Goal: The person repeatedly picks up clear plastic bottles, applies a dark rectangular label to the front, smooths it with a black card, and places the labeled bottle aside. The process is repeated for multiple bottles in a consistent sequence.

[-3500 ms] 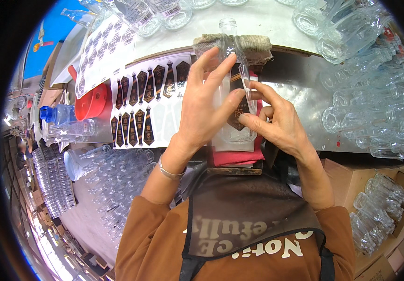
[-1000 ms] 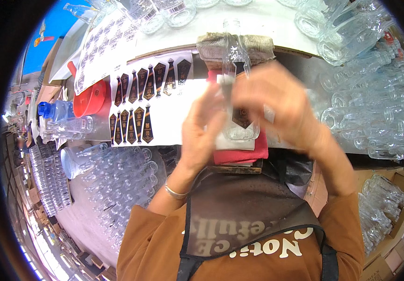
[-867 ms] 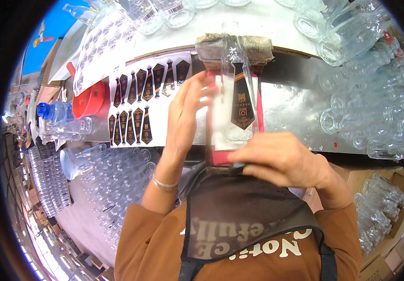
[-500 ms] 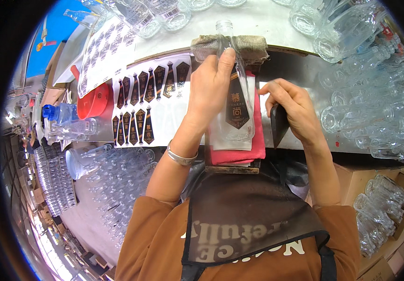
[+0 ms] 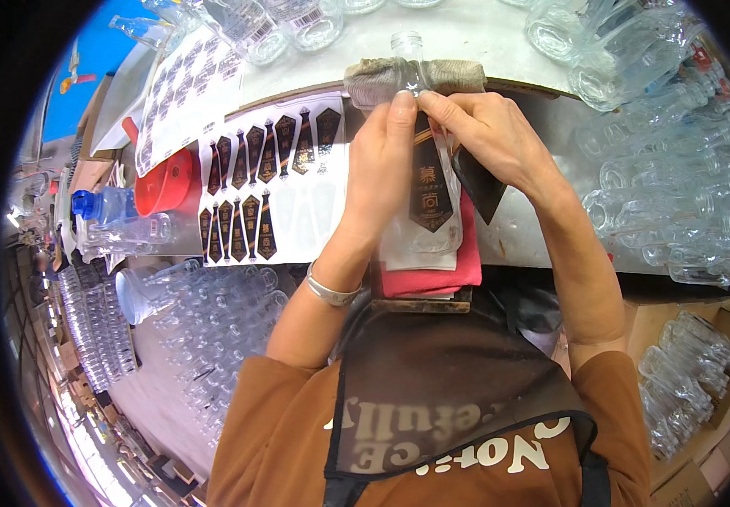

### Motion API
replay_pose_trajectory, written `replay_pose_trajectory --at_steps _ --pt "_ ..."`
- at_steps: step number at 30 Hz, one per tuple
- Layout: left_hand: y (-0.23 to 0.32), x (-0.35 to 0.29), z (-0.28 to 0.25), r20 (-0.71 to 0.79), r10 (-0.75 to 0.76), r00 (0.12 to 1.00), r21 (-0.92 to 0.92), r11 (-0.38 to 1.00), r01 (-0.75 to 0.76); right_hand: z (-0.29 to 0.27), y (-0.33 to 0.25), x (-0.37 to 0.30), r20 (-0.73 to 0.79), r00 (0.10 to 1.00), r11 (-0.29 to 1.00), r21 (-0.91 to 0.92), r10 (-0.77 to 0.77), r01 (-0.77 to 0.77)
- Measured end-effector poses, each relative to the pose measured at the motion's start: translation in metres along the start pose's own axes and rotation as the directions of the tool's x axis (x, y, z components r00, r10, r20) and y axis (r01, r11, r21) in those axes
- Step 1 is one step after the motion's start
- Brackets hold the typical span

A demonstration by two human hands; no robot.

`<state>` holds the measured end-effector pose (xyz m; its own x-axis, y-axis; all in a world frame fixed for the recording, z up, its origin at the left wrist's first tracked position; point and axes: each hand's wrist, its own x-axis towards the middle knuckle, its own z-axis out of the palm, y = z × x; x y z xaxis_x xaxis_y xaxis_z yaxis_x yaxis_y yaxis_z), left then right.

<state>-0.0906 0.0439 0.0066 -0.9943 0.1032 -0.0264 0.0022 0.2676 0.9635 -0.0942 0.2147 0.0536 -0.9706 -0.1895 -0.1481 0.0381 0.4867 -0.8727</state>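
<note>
A clear glass bottle lies with its neck across a rolled grey cloth and its body on a red cloth topped by white material. A dark tie-shaped label sits on the bottle's upper face. My left hand is closed along the bottle's left side, thumb pressed near the shoulder. My right hand also has its thumb at the shoulder, tip beside the left thumb. Its fingers hold a dark flat scraper-like piece, which hangs beside the bottle.
To the left lies a sheet of dark labels, beside a red plastic container. Clear bottles crowd the right side. A cardboard box of glassware stands at lower right. More bottles stand at lower left.
My right hand has swung left and up with the dark piece, from beside the bottle onto its shoulder. The left thumb has shifted slightly down and left.
</note>
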Motion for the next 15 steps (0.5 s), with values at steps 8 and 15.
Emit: replay_pose_trajectory --at_steps 8,15 --pt "0.005 -0.002 -0.007 0.124 -0.189 0.974 -0.116 0.972 0.204 0.012 0.029 -0.001 0.025 0.999 0.953 0.300 -0.044 0.034" --pt "0.002 -0.061 -0.019 0.162 -0.017 0.987 -0.216 0.975 0.052 0.025 0.042 -0.075 0.085 0.996 0.915 0.397 0.035 -0.066"
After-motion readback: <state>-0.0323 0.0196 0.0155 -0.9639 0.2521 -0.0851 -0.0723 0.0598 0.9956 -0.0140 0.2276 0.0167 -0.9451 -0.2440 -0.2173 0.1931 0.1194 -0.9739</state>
